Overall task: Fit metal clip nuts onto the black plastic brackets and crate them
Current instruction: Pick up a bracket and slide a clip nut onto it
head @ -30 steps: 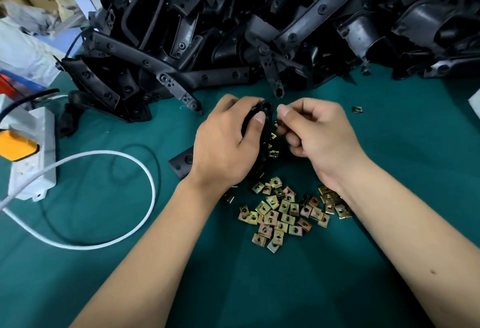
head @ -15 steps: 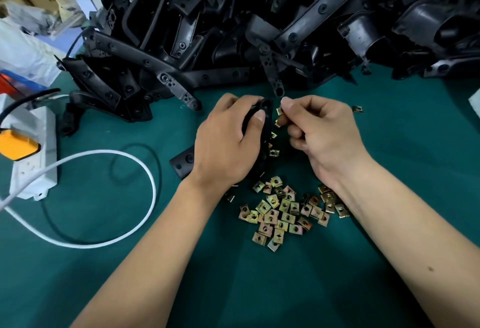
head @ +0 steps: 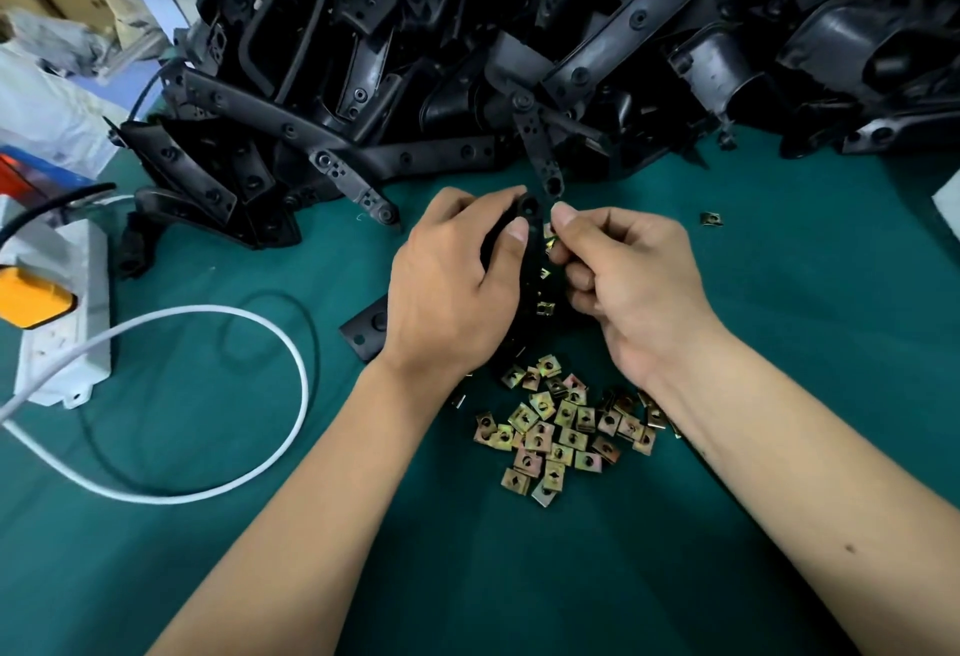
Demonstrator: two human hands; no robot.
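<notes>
My left hand [head: 457, 286] grips a black plastic bracket [head: 531, 260] held on edge over the green table; its lower end [head: 366, 328] sticks out left of my wrist. Two brass clip nuts [head: 545, 308] sit on the bracket's right edge. My right hand [head: 628, 286] pinches another clip nut [head: 550, 238] against the bracket near its top hole. A heap of loose clip nuts [head: 558, 429] lies on the cloth between my forearms. A big pile of black brackets [head: 519, 42] fills the back of the table.
A white power strip [head: 62, 322] with an orange plug [head: 31, 294] lies at the left, with a white cable [head: 249, 468] and a thin black cable [head: 306, 322] looping over the green cloth [head: 779, 343]. One stray clip nut [head: 711, 219] lies right of my hands.
My right hand has shifted slightly up along the bracket's edge with the clip nut pinched in it. My left hand keeps its grip on the bracket.
</notes>
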